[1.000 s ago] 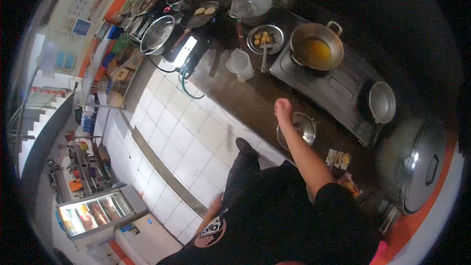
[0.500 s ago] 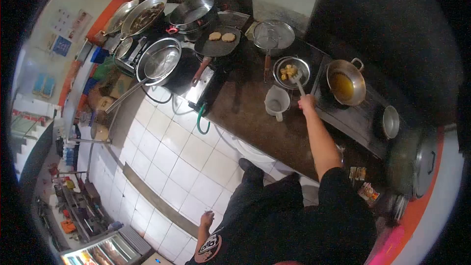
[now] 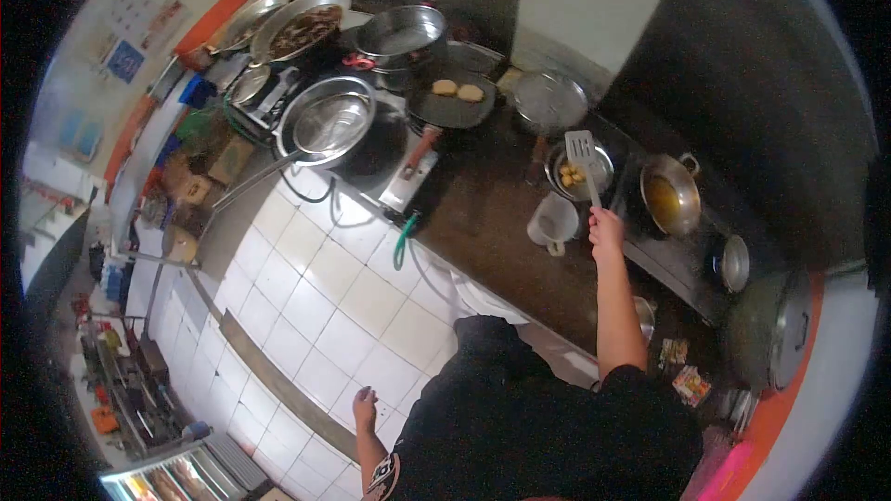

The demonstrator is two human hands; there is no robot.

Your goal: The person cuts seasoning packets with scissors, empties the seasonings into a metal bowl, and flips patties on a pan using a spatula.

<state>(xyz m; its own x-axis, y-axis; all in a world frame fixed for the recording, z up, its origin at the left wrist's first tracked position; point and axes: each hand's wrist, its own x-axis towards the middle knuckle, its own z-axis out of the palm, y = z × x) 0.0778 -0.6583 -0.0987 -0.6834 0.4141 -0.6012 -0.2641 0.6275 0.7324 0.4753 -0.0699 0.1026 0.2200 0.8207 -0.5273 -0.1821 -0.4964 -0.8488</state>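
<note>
My right hand (image 3: 606, 230) grips the handle of a slotted spatula (image 3: 582, 148), its pale blade raised over a metal bowl (image 3: 605, 170). Golden-brown chunks of food (image 3: 569, 175) lie in that bowl, partly hidden by the spatula. Just in front of the bowl stands a whitish measuring jug (image 3: 554, 223). To the right, a two-handled wok (image 3: 670, 193) holds yellow oil. My left hand (image 3: 365, 410) hangs low by my side over the floor, fingers curled. Something small and dark shows at its fingertips, too small to name.
Two patties sit on a square grill pan (image 3: 452, 109) on the stove. A long-handled strainer (image 3: 327, 125) rests in a large bowl, its handle jutting past the counter edge. Behind the food bowl lies another strainer (image 3: 549, 100). A small pan (image 3: 734, 263) and packets (image 3: 690, 385) are at right.
The spatula has come up off the food chunks, and its blade now hangs over the bowl's far side. My left hand has risen slightly. The whole view has shifted a little.
</note>
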